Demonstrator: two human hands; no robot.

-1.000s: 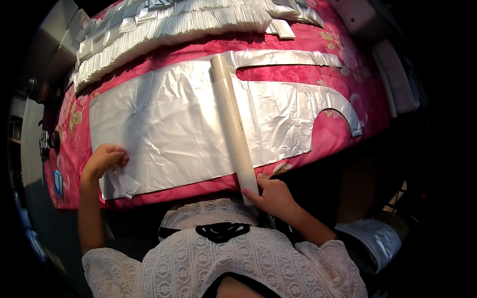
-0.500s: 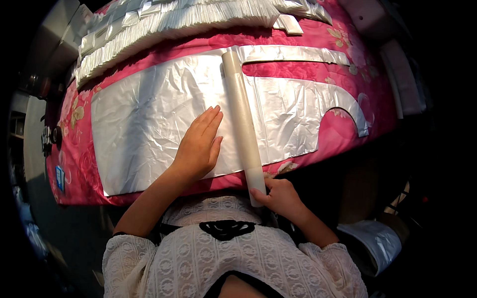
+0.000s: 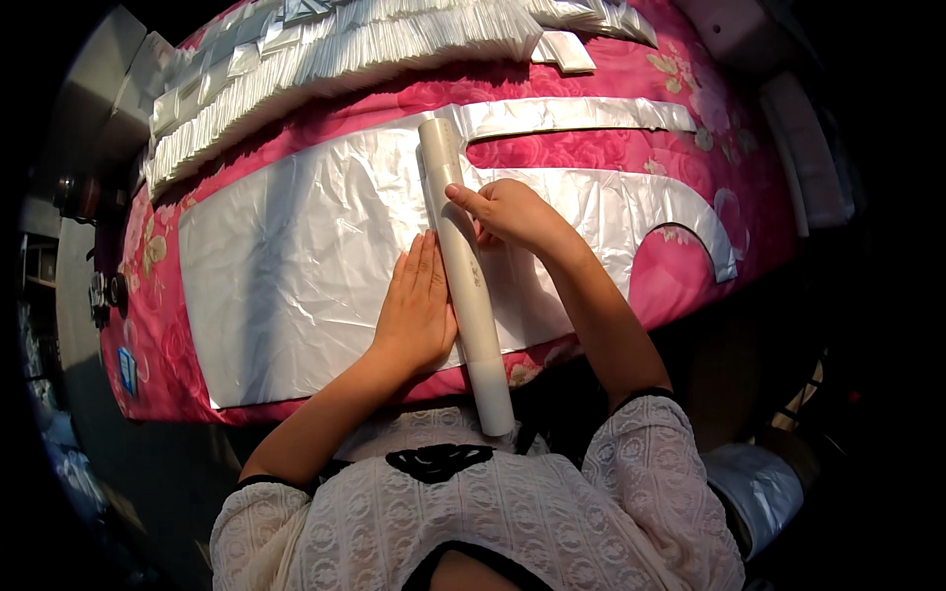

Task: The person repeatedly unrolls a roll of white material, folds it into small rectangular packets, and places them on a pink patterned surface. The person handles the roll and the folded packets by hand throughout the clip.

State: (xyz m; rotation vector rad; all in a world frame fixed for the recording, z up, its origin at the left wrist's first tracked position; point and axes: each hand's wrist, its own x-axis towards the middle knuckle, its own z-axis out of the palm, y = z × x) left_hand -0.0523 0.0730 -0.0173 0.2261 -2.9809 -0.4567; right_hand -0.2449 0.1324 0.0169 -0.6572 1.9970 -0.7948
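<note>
A silvery-white plastic carrier bag lies flat and creased, its two handle strips pointing right. Across it, from far to near, rests a long pale tube with small dark markings; its whiter near end sticks out past the table edge. My left hand is laid flat on the bag with fingers stretched out, its edge against the tube's left side. Farther up, my right hand grips the tube from the right, thumb on top. Its other fingers are partly hidden, bent at the tube's far side.
A pink floral cloth covers the table. Long rows of folded whitish plastic packs line the far side. At the left edge are a dark round object and a small blue packet. A silvery sheet hangs at lower right.
My right hand has moved from the tube's near end to its upper part. The tube has shifted slightly left and nearer, and its markings now show. My left hand has come against it.
</note>
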